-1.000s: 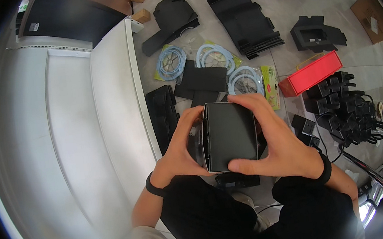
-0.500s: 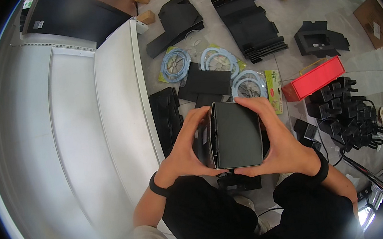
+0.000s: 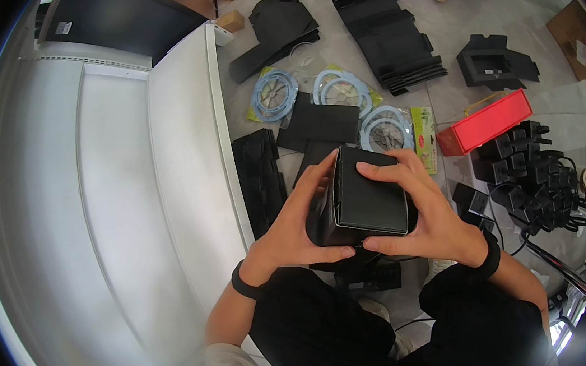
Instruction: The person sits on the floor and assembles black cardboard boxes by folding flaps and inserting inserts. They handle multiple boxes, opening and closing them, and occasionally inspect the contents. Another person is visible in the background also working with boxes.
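Note:
Between my two hands is a black cardboard box [image 3: 372,192], held above my knees and tilted, with its flat top panel facing up. My left hand [image 3: 291,226] grips its left side, thumb along the near lower edge. On the right side my right hand [image 3: 426,211] clasps it, the index finger resting on the top panel and the thumb at the near edge. The top panel sits down on the walls, with a thin gap along its left edge. What the box contains is hidden. Another black box [image 3: 369,278] lies on the floor below, between my legs.
White shelving [image 3: 191,144] stands along the left. Flattened black boxes [image 3: 393,45], packaged blue rings [image 3: 274,95] and an open black box [image 3: 492,62] lie on the grey floor. To the right are a red box [image 3: 485,123] and a pile of black power adapters [image 3: 530,170].
The box has turned and tilted in my hands, showing more of its left wall. My right index finger has moved onto the top panel, which now sits closer to the walls.

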Available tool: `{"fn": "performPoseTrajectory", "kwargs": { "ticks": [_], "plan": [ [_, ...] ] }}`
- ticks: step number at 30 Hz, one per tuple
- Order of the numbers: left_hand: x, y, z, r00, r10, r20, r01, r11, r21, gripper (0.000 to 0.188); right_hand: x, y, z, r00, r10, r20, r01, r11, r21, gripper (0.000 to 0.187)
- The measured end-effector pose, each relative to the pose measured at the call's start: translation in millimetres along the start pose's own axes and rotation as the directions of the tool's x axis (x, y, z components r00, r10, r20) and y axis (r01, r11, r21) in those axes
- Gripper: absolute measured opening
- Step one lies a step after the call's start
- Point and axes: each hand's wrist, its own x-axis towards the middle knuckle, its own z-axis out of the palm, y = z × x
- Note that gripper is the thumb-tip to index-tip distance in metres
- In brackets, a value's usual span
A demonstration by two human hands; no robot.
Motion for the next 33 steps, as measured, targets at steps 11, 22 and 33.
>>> {"fn": "performPoseTrajectory", "kwargs": {
  "ticks": [11,22,33],
  "plan": [
    [-5,4,4,0.983,-0.181,0.033,0.184,0.972,-0.148,0.119,1,8,8,0.910,0.413,-0.034,-0.328,0.766,0.553,0.072],
    [-62,-16,-20,0.913,-0.255,-0.318,-0.205,0.388,-0.899,0.091,1,20,-5,0.933,0.339,-0.119,-0.210,0.783,0.586,0.049],
    [-29,17,5,0.893,-0.326,-0.312,-0.023,0.658,-0.753,0.081,2,12,14,0.978,0.094,0.188,-0.163,0.905,0.392,0.098]
  ]
}}
